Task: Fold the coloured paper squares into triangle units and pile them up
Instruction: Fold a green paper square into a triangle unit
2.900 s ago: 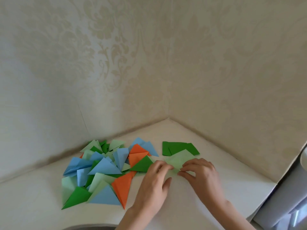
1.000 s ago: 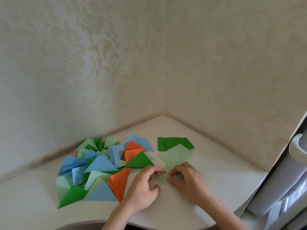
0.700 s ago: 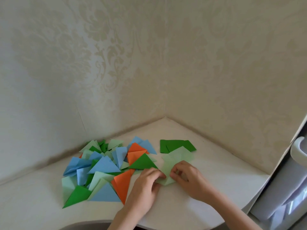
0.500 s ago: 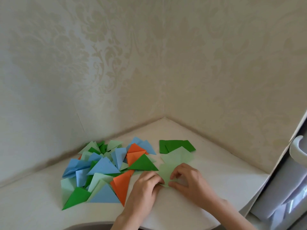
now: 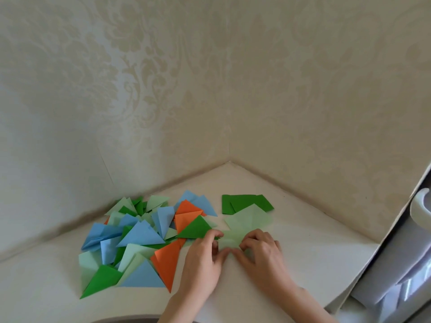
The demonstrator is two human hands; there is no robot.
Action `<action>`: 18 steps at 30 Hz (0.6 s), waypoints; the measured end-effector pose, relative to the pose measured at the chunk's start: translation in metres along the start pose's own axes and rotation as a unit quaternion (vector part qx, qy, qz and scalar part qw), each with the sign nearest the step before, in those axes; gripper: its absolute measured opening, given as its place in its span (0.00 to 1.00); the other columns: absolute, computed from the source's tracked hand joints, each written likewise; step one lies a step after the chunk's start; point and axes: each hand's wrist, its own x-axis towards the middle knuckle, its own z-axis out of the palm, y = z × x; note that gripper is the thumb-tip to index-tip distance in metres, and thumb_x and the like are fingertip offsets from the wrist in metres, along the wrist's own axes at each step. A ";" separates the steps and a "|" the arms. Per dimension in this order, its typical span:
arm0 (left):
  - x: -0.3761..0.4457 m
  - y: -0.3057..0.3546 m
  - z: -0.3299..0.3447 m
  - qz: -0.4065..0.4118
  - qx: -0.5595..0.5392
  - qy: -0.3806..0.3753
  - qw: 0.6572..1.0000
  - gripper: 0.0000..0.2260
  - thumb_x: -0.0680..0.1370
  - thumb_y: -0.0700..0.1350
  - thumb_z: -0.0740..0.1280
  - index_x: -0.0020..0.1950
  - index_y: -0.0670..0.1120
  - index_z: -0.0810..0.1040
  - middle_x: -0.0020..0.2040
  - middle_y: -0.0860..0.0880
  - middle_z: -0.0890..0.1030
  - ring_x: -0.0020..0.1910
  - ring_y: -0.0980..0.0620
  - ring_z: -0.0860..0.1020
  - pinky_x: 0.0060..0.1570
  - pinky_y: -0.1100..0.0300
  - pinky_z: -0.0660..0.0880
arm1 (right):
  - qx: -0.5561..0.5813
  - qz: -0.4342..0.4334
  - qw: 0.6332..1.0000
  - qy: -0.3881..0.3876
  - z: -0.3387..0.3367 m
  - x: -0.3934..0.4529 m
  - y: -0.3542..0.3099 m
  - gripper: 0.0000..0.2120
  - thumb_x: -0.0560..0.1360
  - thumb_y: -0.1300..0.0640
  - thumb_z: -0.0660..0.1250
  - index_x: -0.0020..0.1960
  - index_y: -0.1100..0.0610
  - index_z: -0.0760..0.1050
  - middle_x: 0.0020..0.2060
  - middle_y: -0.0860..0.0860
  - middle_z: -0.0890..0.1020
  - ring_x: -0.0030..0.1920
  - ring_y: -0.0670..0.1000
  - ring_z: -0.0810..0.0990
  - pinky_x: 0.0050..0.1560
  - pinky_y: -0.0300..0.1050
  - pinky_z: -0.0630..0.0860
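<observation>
Both hands have drawn closer together over the light green sheet, which lies just right of the pile of folded triangles. Left hand and right hand pinch it with curled fingers, mid-fold. Many units look done; a few squares remain behind the sheet. Bare tabletop lies right of it, up to the edge.

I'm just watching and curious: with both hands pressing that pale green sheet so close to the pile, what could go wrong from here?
1. The left hand sits against the pile of folded triangles; a slide may knock the orange triangle or scatter units.
2. The pale green sheet lies partly on the spare light green square; the right hand may drag or crease it too.
</observation>
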 end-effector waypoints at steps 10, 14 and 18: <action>0.007 0.002 0.008 -0.025 -0.005 0.006 1.000 0.14 0.73 0.47 0.72 0.54 0.54 0.72 0.35 0.55 0.72 0.38 0.56 0.72 0.38 0.66 0.67 | 0.029 0.051 0.998 -0.010 -0.004 0.002 -0.002 0.11 0.68 0.42 0.72 0.39 0.48 0.75 0.43 0.44 0.71 0.47 0.48 0.73 0.49 0.43 0.69; 0.006 0.000 0.007 -0.037 -0.026 0.013 0.999 0.14 0.71 0.45 0.74 0.50 0.54 0.72 0.35 0.54 0.72 0.35 0.57 0.72 0.36 0.68 0.67 | 0.071 0.075 0.994 -0.022 -0.008 0.004 -0.003 0.16 0.66 0.47 0.75 0.49 0.49 0.74 0.48 0.46 0.69 0.48 0.48 0.72 0.52 0.44 0.69; 0.007 -0.003 0.002 -0.038 -0.035 0.009 0.999 0.13 0.71 0.41 0.74 0.46 0.55 0.73 0.35 0.53 0.73 0.35 0.57 0.72 0.35 0.70 0.67 | 0.098 0.097 0.988 -0.062 -0.018 0.010 -0.001 0.18 0.67 0.54 0.76 0.52 0.46 0.73 0.48 0.44 0.69 0.46 0.42 0.71 0.46 0.26 0.65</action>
